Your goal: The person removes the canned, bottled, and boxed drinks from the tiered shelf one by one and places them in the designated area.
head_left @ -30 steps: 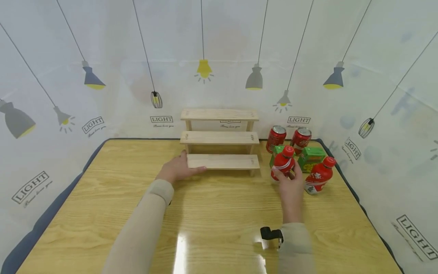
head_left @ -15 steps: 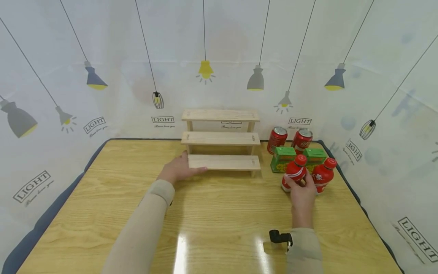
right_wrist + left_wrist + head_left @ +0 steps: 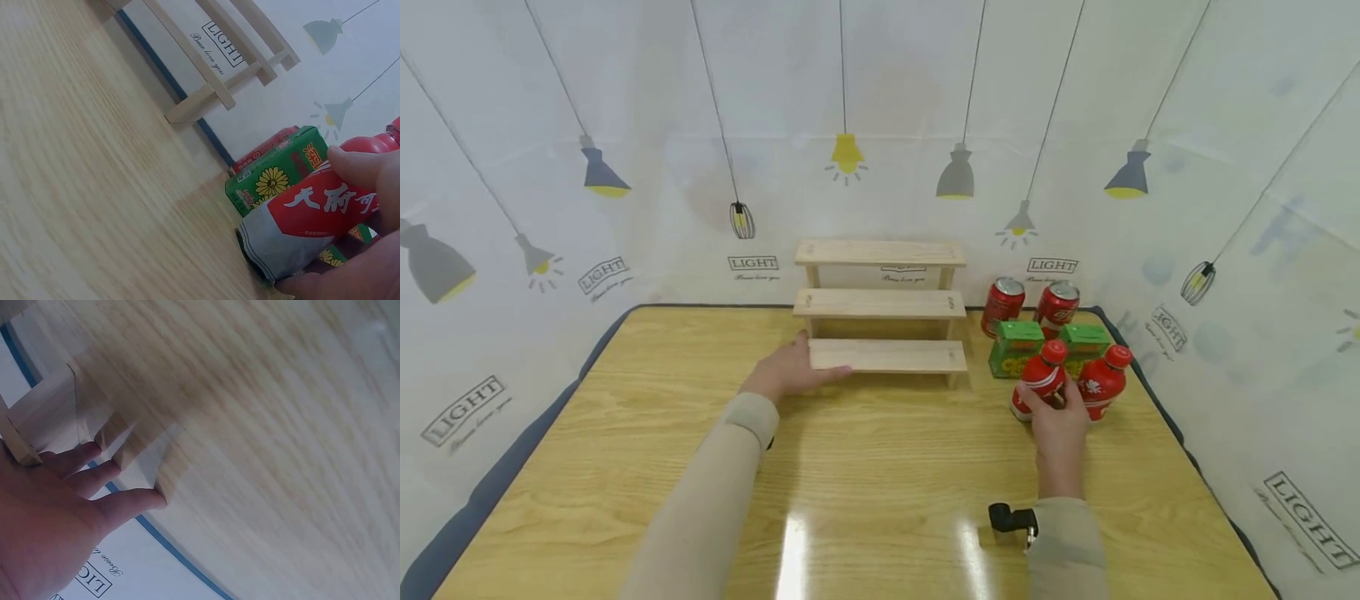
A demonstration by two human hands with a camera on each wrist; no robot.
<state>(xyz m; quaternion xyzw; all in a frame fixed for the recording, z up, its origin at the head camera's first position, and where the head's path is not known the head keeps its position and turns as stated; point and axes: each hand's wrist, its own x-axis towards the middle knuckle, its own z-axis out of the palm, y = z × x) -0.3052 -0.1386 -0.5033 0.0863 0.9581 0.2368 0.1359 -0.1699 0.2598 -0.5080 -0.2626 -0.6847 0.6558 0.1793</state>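
My right hand (image 3: pixel 1060 433) grips a red plastic drink bottle (image 3: pixel 1041 379) with a red cap, thumb on one side and fingers on the other. In the right wrist view this bottle (image 3: pixel 306 212) shows its red label and pale lower part, its base close to the table. A second red bottle (image 3: pixel 1102 385) stands just to its right. At the left end of a three-tier wooden rack (image 3: pixel 887 356) rests my left hand (image 3: pixel 790 369), thumb along the lowest board's front edge. In the left wrist view its fingers (image 3: pixel 128 506) are straight, tips at the tabletop.
Two green drink boxes (image 3: pixel 1017 350) stand behind the bottles, and two red cans (image 3: pixel 1003 305) behind those. The rack is left of them, near the back wall (image 3: pixel 887 83). Wood-grain table (image 3: pixel 865 475) stretches in front, with a dark blue edge.
My right hand has moved the bottle rightward and a little nearer, beside the other bottle, uncovering the left green box. Over the last half second it barely moves. My left hand stays put.
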